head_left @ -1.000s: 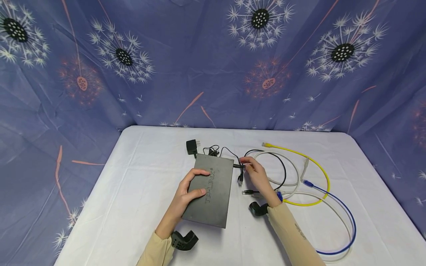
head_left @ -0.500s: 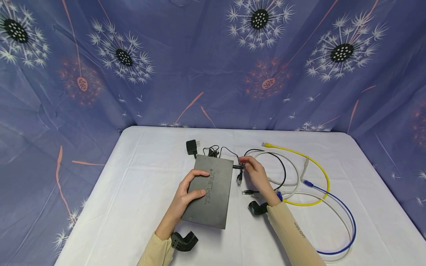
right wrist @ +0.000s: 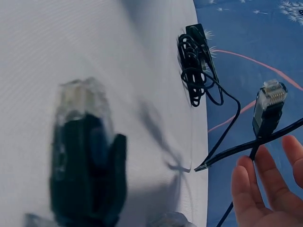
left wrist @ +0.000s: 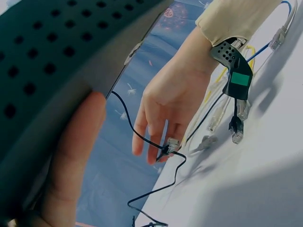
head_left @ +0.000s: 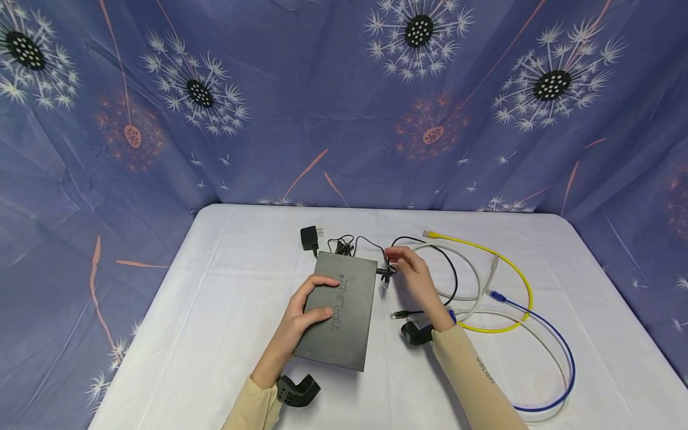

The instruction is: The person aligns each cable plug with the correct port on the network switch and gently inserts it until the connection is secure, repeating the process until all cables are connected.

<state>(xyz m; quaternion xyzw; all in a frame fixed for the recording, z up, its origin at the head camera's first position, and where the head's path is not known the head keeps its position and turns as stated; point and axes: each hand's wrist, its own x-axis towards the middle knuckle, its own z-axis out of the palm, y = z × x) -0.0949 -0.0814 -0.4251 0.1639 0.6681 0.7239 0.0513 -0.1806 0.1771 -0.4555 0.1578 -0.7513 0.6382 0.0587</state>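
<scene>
My left hand (head_left: pixel 303 316) grips a dark grey TP-LINK network box (head_left: pixel 344 316) by its left side, thumb and fingers spread over the top. A thin black power cord (right wrist: pixel 232 150) runs from the box's far right corner. Just right of that corner, my right hand (head_left: pixel 414 278) pinches a black network cable close below its clear-tipped plug (right wrist: pixel 271 106). In the right wrist view the power cord crosses in front of the cable at the fingertips (right wrist: pixel 246 168). The cable's other plug (head_left: pixel 400 315) lies nearer me on the table, large and blurred in the right wrist view.
A black power adapter (head_left: pixel 309 237) and bundled cord (head_left: pixel 344 245) lie behind the box on the white table (head_left: pixel 231 286). To the right, a yellow cable (head_left: pixel 516 269), a blue cable (head_left: pixel 559 340) and white cables (head_left: pixel 473 263) lie in overlapping loops.
My right hand has shifted slightly away from me, drawing the black network cable and its plug up with it. The box has slid a touch toward me under the left hand.
</scene>
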